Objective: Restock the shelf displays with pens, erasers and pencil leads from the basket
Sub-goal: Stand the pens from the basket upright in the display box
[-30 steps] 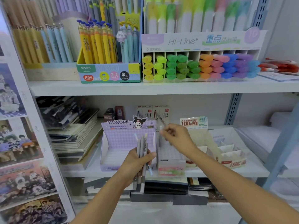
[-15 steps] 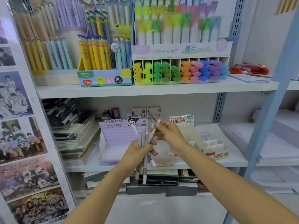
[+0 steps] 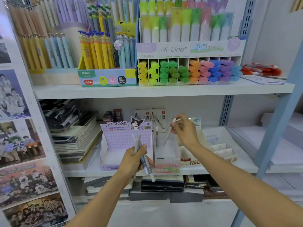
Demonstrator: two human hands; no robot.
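Pinching one slim pale pen (image 3: pixel 168 135) between thumb and fingertips, your right hand (image 3: pixel 184 131) holds it tilted, tip down, above the clear plastic display box (image 3: pixel 166 154) on the lower white shelf (image 3: pixel 242 166). Your left hand (image 3: pixel 133 161) is wrapped round a bundle of grey and white pens (image 3: pixel 137 143), in front of the purple Kuromi cardboard display (image 3: pixel 121 141). One grey pen (image 3: pixel 157 136) already stands in the clear box. The basket is out of view.

The risks, as I judge them: the slant could drive the tip against the box's wall or rim, and the light box sits close to the shelf's front edge — a nudge might slide or tip it off. The bundle splays at its lower ends, so a slack grip could drop a pen.

Room is fair. There is open air above the clear box up to the upper white shelf (image 3: pixel 147 91), but the purple display sits just beside it on the left and the white partitioned carton (image 3: pixel 219 149) crowds the right. Straighten the pen before lowering.
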